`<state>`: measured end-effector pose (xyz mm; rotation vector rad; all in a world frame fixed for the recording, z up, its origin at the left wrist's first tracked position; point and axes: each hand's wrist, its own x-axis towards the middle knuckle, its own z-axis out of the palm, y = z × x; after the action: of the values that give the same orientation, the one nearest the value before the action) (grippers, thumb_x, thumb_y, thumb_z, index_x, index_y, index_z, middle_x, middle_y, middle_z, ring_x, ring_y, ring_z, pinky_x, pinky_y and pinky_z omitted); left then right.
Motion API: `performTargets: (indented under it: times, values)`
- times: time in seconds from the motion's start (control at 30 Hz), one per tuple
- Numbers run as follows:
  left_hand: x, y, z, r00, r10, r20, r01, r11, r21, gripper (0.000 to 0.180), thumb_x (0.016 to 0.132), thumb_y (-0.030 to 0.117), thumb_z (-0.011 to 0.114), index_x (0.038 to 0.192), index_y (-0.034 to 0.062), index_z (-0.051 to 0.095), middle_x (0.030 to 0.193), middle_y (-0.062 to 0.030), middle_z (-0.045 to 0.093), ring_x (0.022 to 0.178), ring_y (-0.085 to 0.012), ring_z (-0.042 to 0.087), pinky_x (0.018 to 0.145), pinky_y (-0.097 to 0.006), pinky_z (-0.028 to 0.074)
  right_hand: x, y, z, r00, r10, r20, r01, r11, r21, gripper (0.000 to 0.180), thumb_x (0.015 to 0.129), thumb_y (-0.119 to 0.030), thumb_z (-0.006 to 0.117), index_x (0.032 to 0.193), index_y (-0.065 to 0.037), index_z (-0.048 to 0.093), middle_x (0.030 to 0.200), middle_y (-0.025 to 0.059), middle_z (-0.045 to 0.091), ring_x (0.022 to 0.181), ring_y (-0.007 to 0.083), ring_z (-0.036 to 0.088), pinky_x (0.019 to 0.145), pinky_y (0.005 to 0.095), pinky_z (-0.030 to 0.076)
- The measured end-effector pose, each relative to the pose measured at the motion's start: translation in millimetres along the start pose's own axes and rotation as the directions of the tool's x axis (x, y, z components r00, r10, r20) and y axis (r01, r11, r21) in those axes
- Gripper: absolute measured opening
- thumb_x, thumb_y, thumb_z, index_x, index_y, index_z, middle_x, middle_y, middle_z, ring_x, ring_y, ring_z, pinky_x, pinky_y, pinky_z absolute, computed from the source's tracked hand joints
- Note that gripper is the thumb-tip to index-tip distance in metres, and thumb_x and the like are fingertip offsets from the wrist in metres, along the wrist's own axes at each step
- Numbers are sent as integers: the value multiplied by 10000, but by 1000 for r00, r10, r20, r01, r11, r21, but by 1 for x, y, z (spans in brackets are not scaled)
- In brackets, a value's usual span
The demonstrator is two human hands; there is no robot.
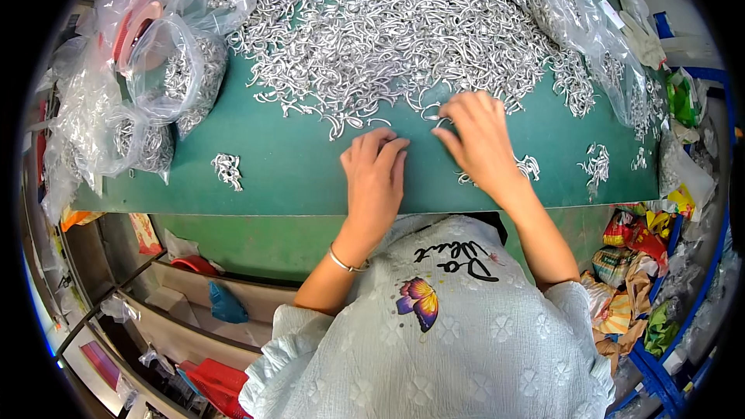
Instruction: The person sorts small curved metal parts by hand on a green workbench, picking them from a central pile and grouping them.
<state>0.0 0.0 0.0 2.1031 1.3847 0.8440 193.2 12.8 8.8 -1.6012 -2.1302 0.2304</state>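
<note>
A wide heap of small curved silvery metal pieces (388,23) covers the far part of the green table (295,171). My left hand (374,174) rests on the tabletop just short of the heap, fingers curled and bunched. Whatever its fingertips may hold is hidden. My right hand (479,140) reaches over the heap's near edge, with the thumb apart from the bent forefinger. Beside its fingertips lies a loose curved piece (429,114). Partly covered by the right wrist is a small cluster of pieces (528,166).
Clear plastic bags of metal pieces (194,81) stand at the left, more bags (582,23) at the far right. Small piles lie near the front edge, one left (227,171), one right (596,164). Below are a drawer frame (209,295) and crumpled colourful packaging (628,264).
</note>
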Motion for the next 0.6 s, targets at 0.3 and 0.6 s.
performTargets:
  times: [0.3,0.6]
  values:
    - [2,-8,-5,1000,18,-16,-18,999,27,256,817,5,642,1068,54,634,1132,-69,566,1035,-266,523,869,-388,373,-14,12,-18,997,48,-68,-38,989,144,263,768,-65,710,1004,-52,597,929,63,587,952,254,534,834,357,379]
    - [-1,14,12,996,70,56,-68,997,-34,245,810,2,655,1047,66,651,1124,-61,588,980,-243,539,850,-364,371,-23,10,-3,994,77,-74,-82,994,-75,130,806,-66,666,922,-61,607,982,57,591,946,250,531,888,424,368]
